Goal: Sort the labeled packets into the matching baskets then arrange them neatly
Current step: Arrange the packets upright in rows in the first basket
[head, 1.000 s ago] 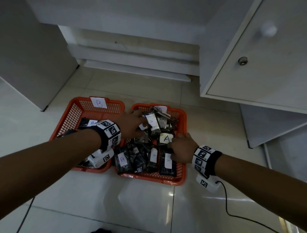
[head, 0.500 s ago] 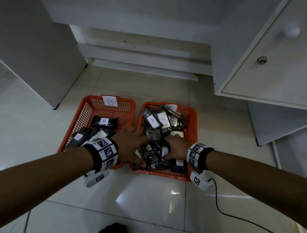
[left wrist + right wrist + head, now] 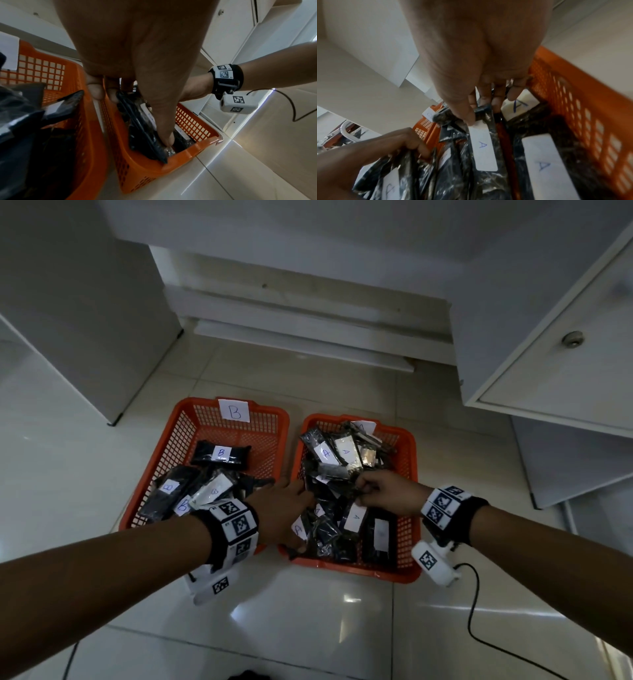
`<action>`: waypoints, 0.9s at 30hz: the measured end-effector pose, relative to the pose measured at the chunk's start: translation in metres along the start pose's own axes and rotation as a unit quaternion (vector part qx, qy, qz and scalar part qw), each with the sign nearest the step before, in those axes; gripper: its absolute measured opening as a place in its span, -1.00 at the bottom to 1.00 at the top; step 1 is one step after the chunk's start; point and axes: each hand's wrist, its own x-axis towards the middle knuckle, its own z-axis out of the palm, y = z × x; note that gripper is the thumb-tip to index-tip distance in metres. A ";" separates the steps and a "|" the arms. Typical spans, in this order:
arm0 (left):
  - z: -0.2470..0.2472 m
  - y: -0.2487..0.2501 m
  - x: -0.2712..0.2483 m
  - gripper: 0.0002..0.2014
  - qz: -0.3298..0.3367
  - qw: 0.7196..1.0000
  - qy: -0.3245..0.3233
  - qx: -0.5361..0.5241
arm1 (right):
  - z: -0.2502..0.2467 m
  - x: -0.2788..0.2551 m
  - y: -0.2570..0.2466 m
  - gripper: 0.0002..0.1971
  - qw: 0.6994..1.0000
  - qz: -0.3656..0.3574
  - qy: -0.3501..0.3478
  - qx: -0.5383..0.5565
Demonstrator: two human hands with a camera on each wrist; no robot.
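In the right-hand basket [image 3: 407, 460], the right hand [image 3: 387, 493] pinches the far end of an A packet [image 3: 485, 147] while the left hand [image 3: 282, 517] clasps the near-left packets [image 3: 145, 134]; these light, slippery, crinkly film packs are probably best gripped by their edges.

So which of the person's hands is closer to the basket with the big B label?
Left. The left hand sits over the gap beside the B basket, reaching into the A basket. The right hand is farther off, pinching a packet inside the A basket.
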 end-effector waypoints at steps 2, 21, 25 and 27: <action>0.000 -0.002 0.004 -0.22 0.002 1.000 -0.007 -0.017 | -0.006 -0.002 -0.001 -0.86 1.000 -0.005 0.011 0.017; -0.036 -0.026 0.015 -0.43 -0.145 0.862 0.226 -0.430 | 0.004 -0.011 0.001 -0.75 0.961 -0.081 0.020 -0.264; -0.041 -0.028 0.021 -0.44 -0.157 0.841 0.256 -0.450 | 0.037 -0.002 0.000 -0.39 0.966 -0.034 0.014 -0.255; -0.039 -0.028 0.021 -0.44 -0.150 0.841 0.263 -0.448 | 0.041 0.006 0.000 -0.28 0.955 -0.048 0.043 -0.290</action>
